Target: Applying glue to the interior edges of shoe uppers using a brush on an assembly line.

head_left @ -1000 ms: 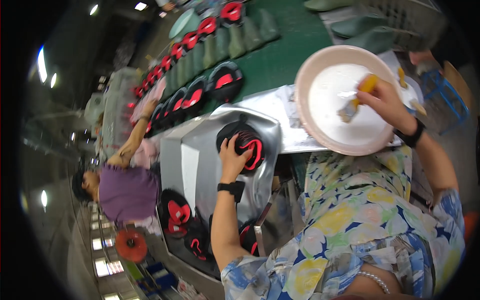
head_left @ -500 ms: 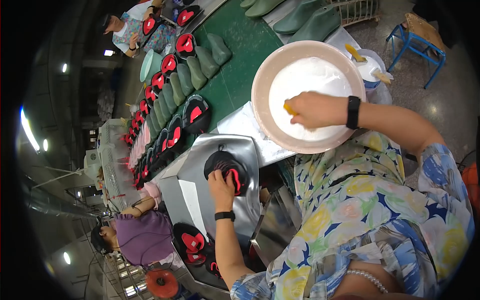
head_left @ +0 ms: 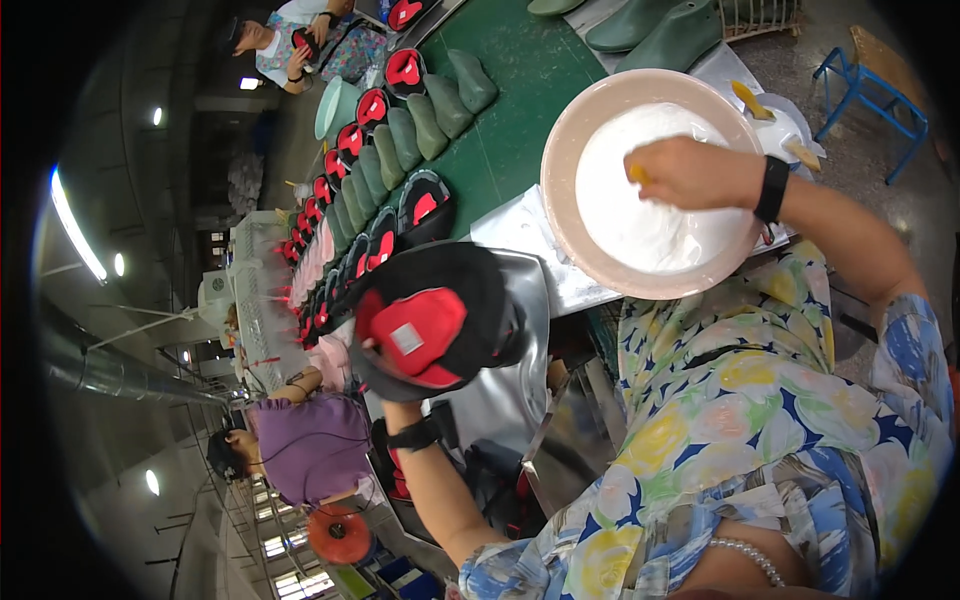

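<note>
The left hand grips a black-and-red shoe upper by its edge at nine o'clock, lifted above the metal bench. It looks light, floppy, best held by the rim. The right hand, fingers closed, pinches a brush in the glue bowl at one o'clock.

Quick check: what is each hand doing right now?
Left hand: closed on the black-and-red shoe upper.
Right hand: closed on a yellow-handled brush over the bowl.
</note>
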